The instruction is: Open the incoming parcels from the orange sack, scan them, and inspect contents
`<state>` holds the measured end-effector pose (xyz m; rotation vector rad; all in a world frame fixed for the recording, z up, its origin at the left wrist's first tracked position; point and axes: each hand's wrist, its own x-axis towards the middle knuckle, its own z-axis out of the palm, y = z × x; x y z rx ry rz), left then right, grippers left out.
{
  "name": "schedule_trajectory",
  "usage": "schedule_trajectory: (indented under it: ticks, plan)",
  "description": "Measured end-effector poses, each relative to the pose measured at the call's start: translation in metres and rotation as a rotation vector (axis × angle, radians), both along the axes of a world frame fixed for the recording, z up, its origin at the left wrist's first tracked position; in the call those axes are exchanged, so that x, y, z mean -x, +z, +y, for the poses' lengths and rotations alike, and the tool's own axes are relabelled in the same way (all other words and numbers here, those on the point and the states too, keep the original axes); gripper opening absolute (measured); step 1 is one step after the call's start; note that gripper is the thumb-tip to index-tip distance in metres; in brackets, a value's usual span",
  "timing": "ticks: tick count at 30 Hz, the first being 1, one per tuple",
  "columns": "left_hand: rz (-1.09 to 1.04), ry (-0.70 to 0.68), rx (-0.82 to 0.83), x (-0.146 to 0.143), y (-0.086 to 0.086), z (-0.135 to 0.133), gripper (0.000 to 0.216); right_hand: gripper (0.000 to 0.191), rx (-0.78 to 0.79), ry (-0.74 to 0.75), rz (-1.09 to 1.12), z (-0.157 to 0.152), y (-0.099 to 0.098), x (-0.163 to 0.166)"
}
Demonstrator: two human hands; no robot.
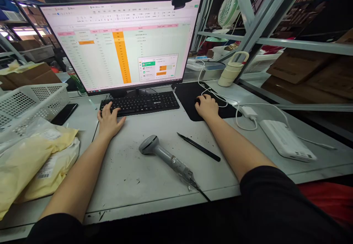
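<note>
My left hand (108, 118) lies flat with spread fingers on the left end of a black keyboard (143, 102). My right hand (206, 106) is cupped over a dark mouse (197, 100) on a black mouse pad (190, 97); most of the mouse is hidden under the fingers. Behind the keyboard stands a large monitor (121, 42) with a spreadsheet and a small pop-up window. Between my forearms on the grey table (124, 170) lie a grey handheld barcode scanner (162, 155) and a black pen-like knife (198, 147).
Yellow mailer bags (30, 159) and a white mesh basket (30, 100) sit at the left, a black phone (64, 113) beside them. At the right lie a white power bank (286, 141), charger and cables (248, 112), a cream mug (233, 71) and metal shelving (264, 20) with cardboard.
</note>
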<state>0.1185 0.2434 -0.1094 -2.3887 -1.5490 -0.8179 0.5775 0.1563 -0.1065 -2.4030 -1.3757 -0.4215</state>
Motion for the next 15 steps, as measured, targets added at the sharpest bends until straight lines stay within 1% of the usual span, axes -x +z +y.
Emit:
schedule_trajectory:
  ticks: [12, 15]
  plan:
    - [0.008, 0.006, 0.018, 0.0002, 0.001, -0.0008, 0.047, 0.046, 0.001, -0.005, -0.001, -0.0007, 0.0007, 0.0018]
    - [-0.004, 0.0, 0.027, 0.0001, 0.0012, -0.0007, 0.047, 0.052, 0.004, -0.007, 0.005, -0.001, 0.0011, 0.0028]
